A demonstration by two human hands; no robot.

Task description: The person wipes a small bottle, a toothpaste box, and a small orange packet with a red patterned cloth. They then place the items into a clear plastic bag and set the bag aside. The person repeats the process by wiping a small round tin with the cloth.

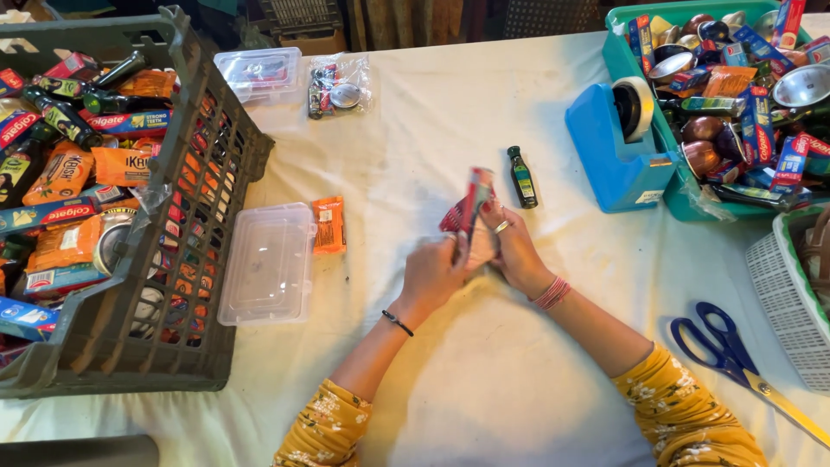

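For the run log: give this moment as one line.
left hand: on red packet | right hand: on same packet | nearby: small dark bottle, clear box

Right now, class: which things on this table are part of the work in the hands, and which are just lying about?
In hand:
left hand
right hand
red packet, held by both
small dark bottle, clear plastic box and orange sachet, close by

Lying about:
blue tape dispenser
blue scissors
grey crate
green tub

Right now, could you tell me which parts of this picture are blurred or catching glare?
Head view: left hand and the red flat packet it holds with the right hand are motion-blurred; shiny metal bowl glares; white tablecloth stays sharp.
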